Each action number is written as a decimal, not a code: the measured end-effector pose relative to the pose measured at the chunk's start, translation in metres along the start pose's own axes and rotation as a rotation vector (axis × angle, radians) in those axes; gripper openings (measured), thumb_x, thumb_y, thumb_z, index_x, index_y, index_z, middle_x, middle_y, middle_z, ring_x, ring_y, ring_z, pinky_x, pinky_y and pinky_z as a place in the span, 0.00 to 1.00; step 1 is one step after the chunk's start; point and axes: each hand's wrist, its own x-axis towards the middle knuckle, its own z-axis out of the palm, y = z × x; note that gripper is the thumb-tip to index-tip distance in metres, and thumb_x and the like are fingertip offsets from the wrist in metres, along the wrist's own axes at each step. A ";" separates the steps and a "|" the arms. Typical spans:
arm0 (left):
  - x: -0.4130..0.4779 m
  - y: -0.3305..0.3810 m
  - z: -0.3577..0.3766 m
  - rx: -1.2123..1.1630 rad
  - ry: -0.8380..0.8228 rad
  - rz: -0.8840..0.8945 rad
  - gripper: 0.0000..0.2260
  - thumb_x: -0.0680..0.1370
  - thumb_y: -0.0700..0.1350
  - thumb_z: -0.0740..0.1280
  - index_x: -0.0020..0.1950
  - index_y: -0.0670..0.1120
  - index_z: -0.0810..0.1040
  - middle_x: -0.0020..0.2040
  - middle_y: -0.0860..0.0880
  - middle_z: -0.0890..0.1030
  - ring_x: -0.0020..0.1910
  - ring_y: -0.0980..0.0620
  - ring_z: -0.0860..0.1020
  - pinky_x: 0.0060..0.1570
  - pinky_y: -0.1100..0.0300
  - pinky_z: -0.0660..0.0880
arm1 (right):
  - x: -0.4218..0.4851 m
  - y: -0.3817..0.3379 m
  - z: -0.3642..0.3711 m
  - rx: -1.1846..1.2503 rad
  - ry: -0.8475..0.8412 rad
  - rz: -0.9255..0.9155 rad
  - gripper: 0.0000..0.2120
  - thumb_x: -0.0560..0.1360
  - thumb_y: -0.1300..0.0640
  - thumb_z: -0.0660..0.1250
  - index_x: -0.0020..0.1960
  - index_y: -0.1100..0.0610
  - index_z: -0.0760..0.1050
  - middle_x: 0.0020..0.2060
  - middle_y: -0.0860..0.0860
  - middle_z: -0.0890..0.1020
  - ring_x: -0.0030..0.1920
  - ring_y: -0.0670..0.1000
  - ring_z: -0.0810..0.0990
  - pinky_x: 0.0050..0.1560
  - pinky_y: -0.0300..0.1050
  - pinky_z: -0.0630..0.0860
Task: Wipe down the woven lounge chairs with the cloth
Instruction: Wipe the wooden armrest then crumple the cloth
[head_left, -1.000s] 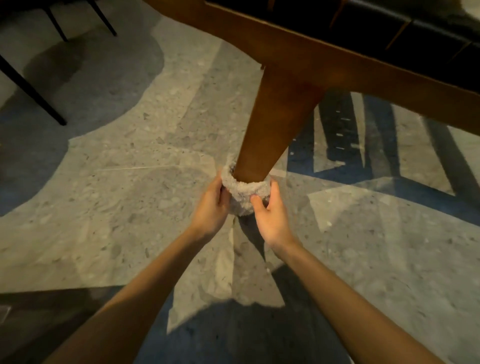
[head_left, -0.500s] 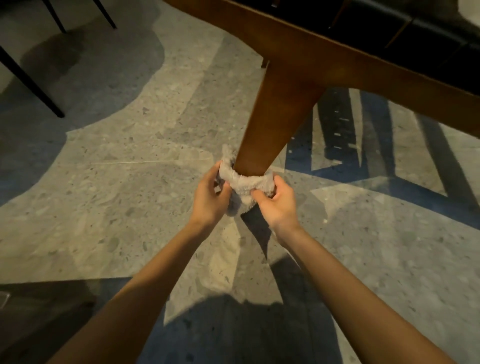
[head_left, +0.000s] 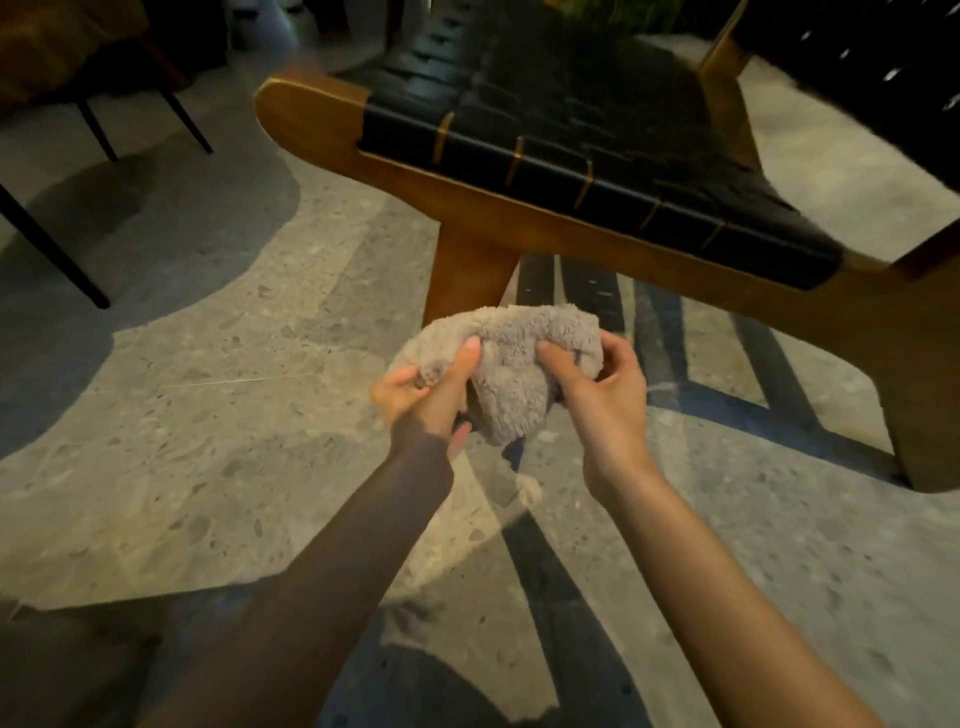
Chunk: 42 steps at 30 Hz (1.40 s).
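A fluffy grey cloth (head_left: 511, 364) is bunched in the air between both hands, in front of the chair's front leg (head_left: 465, 275) and clear of it. My left hand (head_left: 428, 400) grips its left side, thumb on top. My right hand (head_left: 597, 395) pinches its right side, thumb pressed into the pile. The lounge chair (head_left: 519, 208) has a brown wooden frame and a seat of black woven straps (head_left: 571, 130); it stands just beyond the hands. Its rear leg (head_left: 924, 415) is at the right.
Speckled stone floor (head_left: 208, 441) with strong patches of light and shadow lies all around. Thin black legs of another chair or table (head_left: 52, 249) stand at the far left. A second black woven surface (head_left: 857, 57) shows at the top right.
The cloth was wrapped round the foot of the chair's front leg; both hands have pulled it off and lifted it. The view has tilted up to show the seat.
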 end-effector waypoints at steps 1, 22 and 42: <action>-0.004 -0.002 0.004 -0.040 -0.060 -0.137 0.33 0.67 0.52 0.77 0.67 0.51 0.66 0.65 0.45 0.71 0.62 0.42 0.72 0.56 0.45 0.76 | -0.001 0.000 -0.005 0.032 0.013 0.060 0.20 0.72 0.55 0.73 0.60 0.53 0.71 0.52 0.48 0.79 0.51 0.45 0.80 0.53 0.44 0.80; -0.028 0.020 0.071 -0.457 -0.499 -0.106 0.17 0.79 0.46 0.63 0.65 0.41 0.73 0.54 0.41 0.82 0.52 0.47 0.81 0.50 0.54 0.79 | 0.022 -0.030 -0.039 1.130 -0.291 0.463 0.21 0.77 0.64 0.60 0.69 0.65 0.67 0.62 0.63 0.77 0.64 0.58 0.76 0.64 0.52 0.72; -0.080 -0.105 0.237 -0.177 -0.787 -0.338 0.16 0.81 0.36 0.57 0.68 0.46 0.68 0.64 0.42 0.76 0.50 0.49 0.79 0.41 0.57 0.80 | 0.065 0.008 -0.239 1.427 0.139 0.479 0.19 0.80 0.61 0.57 0.68 0.70 0.68 0.63 0.65 0.75 0.66 0.60 0.73 0.69 0.53 0.65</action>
